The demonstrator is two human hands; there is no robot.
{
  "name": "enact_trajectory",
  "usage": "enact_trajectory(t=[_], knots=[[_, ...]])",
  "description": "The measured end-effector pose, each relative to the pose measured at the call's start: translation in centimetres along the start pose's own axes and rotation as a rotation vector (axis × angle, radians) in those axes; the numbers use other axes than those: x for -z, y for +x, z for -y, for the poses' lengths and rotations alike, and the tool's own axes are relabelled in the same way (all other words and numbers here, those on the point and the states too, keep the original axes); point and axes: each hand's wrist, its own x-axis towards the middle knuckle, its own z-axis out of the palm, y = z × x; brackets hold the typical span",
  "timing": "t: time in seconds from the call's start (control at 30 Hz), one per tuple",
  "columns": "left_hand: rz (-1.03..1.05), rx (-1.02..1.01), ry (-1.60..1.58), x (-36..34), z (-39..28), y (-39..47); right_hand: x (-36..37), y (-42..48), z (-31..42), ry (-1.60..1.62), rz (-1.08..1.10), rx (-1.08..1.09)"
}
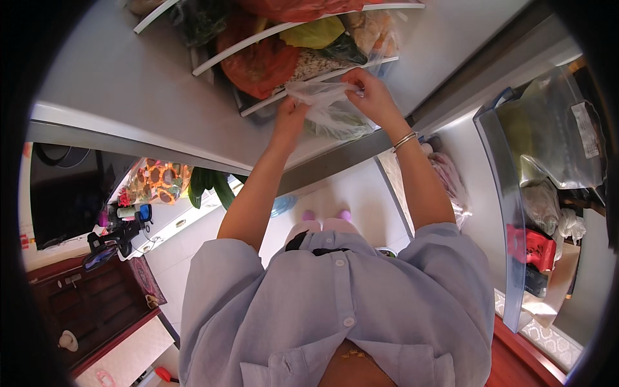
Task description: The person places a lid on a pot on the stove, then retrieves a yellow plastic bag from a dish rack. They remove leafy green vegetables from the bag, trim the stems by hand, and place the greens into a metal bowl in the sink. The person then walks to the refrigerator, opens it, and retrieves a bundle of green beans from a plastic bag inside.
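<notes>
At the front of the open refrigerator, my left hand (291, 121) and my right hand (370, 94) pinch the top of a clear plastic bag (333, 109) from both sides. Something green shows through the bag's lower part; I cannot tell what it is. The bag hangs before the lowest visible shelf edge (263, 104). Behind it on the shelves are a red plastic bag (258, 70), a yellow-green bag (314, 34) and a clear bag with orange-brown contents (372, 31). Grainy, pale contents lie beside the red bag.
On the right, the open refrigerator door's clear bin (500, 208) holds plastic bags and a red packet (537, 246). To the left are a television (67, 193), a black fan-like device (109, 244) and green plant leaves (208, 186). Below, a tiled floor (358, 193) surrounds my feet.
</notes>
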Motion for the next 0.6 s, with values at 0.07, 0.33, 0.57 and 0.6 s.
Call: enact_trajectory(t=[0.07,0.33,0.57,0.6], knots=[[-0.054,0.084,-0.107,-0.5,-0.6,-0.8,0.1,-0.2,-0.2,-0.150,-0.009,0.040],[0.205,-0.196,0.663,0.6,-6.4,1.3,-0.4,0.0,2.3,-0.429,-0.078,0.320],[0.011,-0.182,0.271,0.9,-4.6,-1.9,-3.5,-2.4,4.3,-0.670,-0.106,0.577],[-0.057,-0.175,0.186,1.2,-4.6,-2.9,-3.2,-2.9,3.9,-0.675,-0.104,0.516]])
